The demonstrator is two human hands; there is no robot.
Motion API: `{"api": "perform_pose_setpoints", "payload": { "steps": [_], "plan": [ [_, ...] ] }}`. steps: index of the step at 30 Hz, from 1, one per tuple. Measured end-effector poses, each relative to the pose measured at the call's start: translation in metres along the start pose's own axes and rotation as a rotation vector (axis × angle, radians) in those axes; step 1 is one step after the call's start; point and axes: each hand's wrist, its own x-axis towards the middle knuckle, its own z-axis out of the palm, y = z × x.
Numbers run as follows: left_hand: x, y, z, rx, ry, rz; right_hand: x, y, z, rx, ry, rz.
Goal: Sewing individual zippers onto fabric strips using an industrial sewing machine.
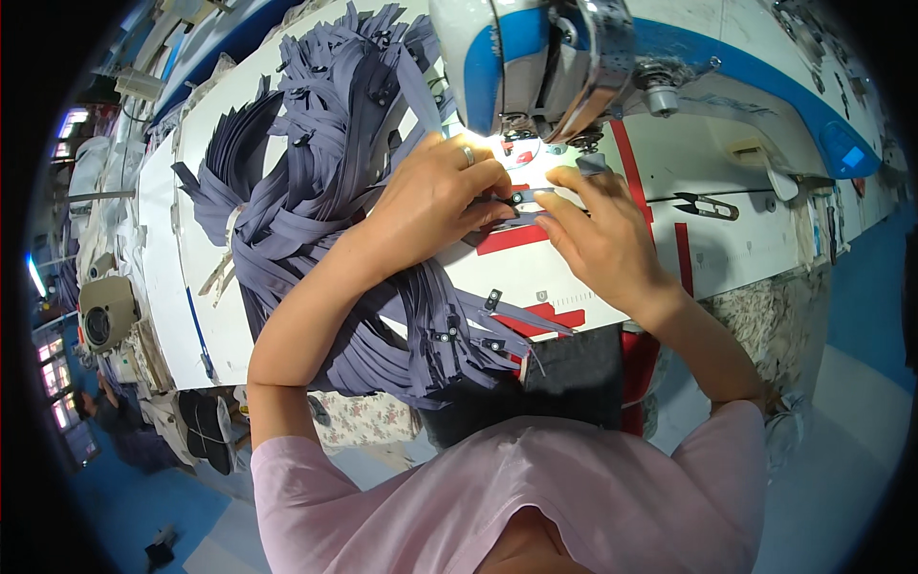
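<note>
In front of the sewing machine (521, 72), my two hands work at one grey-purple zipper (526, 199) with a dark slider. The fingers of my left hand (435, 191) are closed on its left part, thumb and forefinger pinched together. My right hand (612, 234) has its thumb and forefinger on the right part, close to the slider. The lit needle area lies just beyond my fingertips. Beside my left forearm is a big bundle of similar zippers (349, 105), some passing beneath that arm toward the table's near edge.
Red tape strips (683, 258) mark the white table (612, 311). Thread snips (708, 206) lie to the right under the machine arm. A blue pen (199, 330) rests at the left. Floral cloth (368, 419) hangs below the near edge. Another person (124, 416) is far left.
</note>
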Motion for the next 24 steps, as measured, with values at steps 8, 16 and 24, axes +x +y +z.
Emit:
{"api": "perform_pose_setpoints", "payload": {
  "steps": [8, 16, 24],
  "plan": [
    [-0.006, 0.005, 0.014, 0.142, 0.133, -0.168, 0.012, 0.012, 0.009, -0.143, 0.053, -0.053],
    [-0.007, -0.003, 0.01, 0.13, 0.079, -0.226, 0.026, 0.02, 0.013, -0.106, 0.074, -0.044],
    [-0.005, 0.003, 0.007, 0.232, 0.066, -0.099, 0.023, 0.028, 0.022, -0.021, 0.129, -0.072]
  ]
}}
